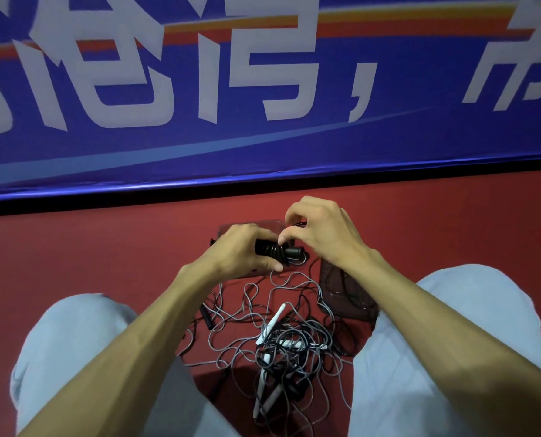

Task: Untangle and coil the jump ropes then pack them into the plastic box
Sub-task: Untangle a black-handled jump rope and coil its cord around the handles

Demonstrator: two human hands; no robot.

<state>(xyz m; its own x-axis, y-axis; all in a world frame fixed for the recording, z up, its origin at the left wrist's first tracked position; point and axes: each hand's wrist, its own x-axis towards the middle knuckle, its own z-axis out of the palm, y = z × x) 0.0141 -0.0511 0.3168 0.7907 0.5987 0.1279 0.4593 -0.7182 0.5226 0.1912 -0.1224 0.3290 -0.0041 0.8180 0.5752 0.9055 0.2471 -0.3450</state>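
Between the knees, on the red floor [105, 253], lay the tangled ropes [281, 345] — white handles with grey and black cords. Farther out, the left hand [240, 247] had its fingers clamped around a coiled black jump rope [275, 250]. Its long axis ran left to right, with a handle end pointing right. The right hand [322, 234] pinched a cord loop above it. The plastic box [247, 224] sat just behind. If the pinch slipped, the coil could spring open — loose cord below might also snag.
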